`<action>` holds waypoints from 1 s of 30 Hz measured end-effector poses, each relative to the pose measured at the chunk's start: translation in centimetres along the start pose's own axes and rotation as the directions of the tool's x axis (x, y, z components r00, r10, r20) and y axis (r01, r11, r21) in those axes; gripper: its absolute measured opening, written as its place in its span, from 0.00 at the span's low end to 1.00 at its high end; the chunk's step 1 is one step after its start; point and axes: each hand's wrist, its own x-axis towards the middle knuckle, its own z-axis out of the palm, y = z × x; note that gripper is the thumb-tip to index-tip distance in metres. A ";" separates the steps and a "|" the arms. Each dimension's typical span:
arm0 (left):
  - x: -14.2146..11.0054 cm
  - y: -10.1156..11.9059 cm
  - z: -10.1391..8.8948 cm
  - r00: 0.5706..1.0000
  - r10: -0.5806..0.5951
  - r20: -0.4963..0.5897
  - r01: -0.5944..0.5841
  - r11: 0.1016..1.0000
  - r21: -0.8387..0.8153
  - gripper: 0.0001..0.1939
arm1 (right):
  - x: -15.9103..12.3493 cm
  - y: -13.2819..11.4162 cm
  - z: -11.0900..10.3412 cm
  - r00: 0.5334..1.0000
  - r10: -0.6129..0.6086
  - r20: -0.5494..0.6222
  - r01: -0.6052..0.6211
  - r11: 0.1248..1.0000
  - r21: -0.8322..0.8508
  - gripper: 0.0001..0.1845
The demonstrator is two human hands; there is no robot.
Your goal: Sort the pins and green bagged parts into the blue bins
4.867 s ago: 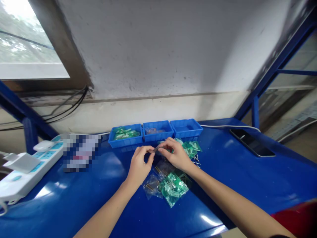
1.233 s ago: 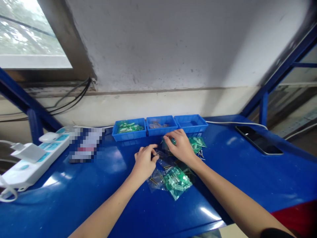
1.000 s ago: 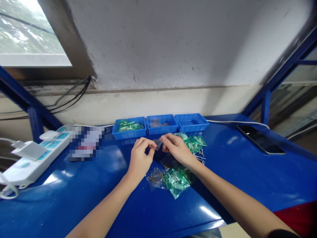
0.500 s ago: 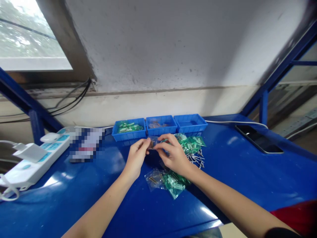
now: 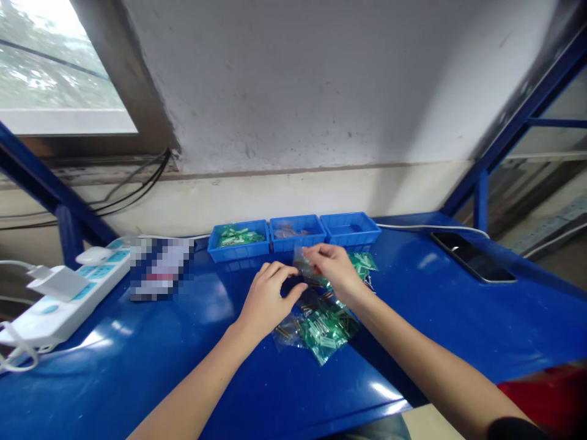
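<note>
My right hand (image 5: 331, 269) pinches a small clear plastic bag (image 5: 302, 261) by its upper edge, above the middle of the table. Just to the left, my left hand (image 5: 270, 293) is open, thumb and fingers apart, with nothing between them. Below the hands lies a green plastic bag (image 5: 324, 336) of pale plug-like pieces. Beside it rests another clear bag (image 5: 290, 332) with brownish metal pieces, perhaps screws. More green bags (image 5: 364, 261) and loose silvery metal pieces lie behind my right hand, which partly hides them.
Three blue bins stand along the wall: the left bin (image 5: 238, 251) holds green bags, the middle bin (image 5: 298, 243) clear bags, the right bin (image 5: 351, 235) nothing visible. A power strip (image 5: 64, 305) and blurred packet (image 5: 161, 269) lie left, a phone (image 5: 474, 258) right.
My hands have parted. The left has let go of the clear bag, opened and dropped lower; the right has moved slightly right, still pinching the bag.
</note>
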 end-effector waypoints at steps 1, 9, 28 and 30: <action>-0.1 0.0 0.0 0.996 -0.054 0.065 0.052 0.998 0.031 0.14 | 0.5 -0.5 -0.7 0.997 -0.004 -0.076 0.010 0.997 0.072 0.13; -0.2 -0.3 0.3 0.934 -0.256 0.250 0.229 0.964 0.134 0.14 | 1.7 -6.1 -6.0 0.316 -0.596 -0.738 0.678 0.687 -0.264 0.07; 0.2 -0.1 0.0 0.985 -0.024 -0.168 -0.005 0.985 -0.171 0.08 | -1.1 0.9 0.8 0.952 0.013 0.306 -0.046 0.994 0.100 0.13; 0.3 -0.2 -0.1 0.989 -0.019 -0.148 -0.001 0.991 -0.131 0.09 | -1.1 1.0 0.8 0.972 -0.041 0.230 0.002 0.986 0.165 0.16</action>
